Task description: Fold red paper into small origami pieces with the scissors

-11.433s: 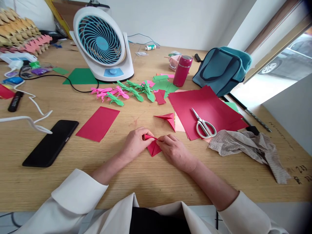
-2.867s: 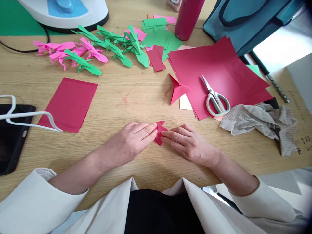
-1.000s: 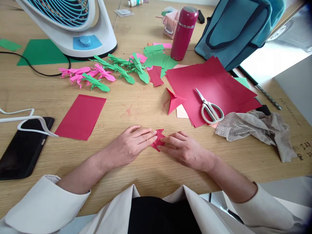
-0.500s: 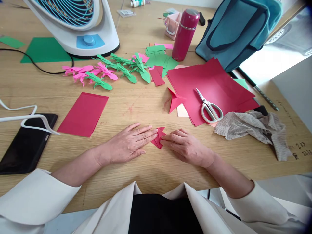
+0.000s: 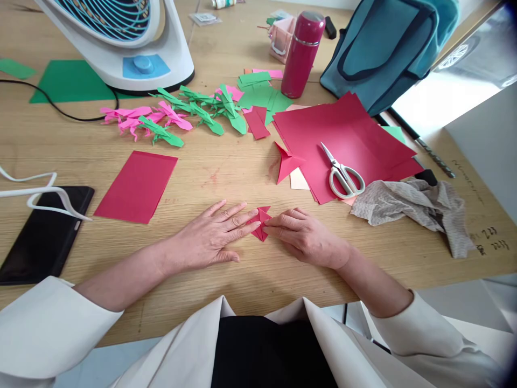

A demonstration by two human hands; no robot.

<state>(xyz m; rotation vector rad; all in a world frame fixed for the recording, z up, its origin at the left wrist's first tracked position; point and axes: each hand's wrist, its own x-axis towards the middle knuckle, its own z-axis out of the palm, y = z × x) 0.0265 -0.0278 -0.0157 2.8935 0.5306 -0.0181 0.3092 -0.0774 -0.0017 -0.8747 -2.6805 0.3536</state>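
Observation:
A small folded red paper piece (image 5: 262, 226) lies on the wooden table between my hands. My left hand (image 5: 214, 234) rests flat with its fingers spread, its fingertips on the paper's left part. From the right, my right hand (image 5: 305, 237) has its fingers and thumb pressed together at the paper's right edge. Beyond my hands, another folded red piece (image 5: 286, 161) sits beside large red sheets (image 5: 335, 134), on which scissors (image 5: 345, 178) lie. A red rectangular sheet (image 5: 137, 186) is at the left.
Green (image 5: 161, 132) and pink folded paper figures (image 5: 173, 116) lie behind, near a fan (image 5: 173, 59). A red bottle (image 5: 302, 54), a blue bag (image 5: 375, 59) and a crumpled cloth (image 5: 412, 205) are on the right. A phone (image 5: 40, 237) with a white cable lies left.
My left hand's fingers have spread wider and slid slightly on the paper, uncovering a bit more of it. The whole view has shifted a little.

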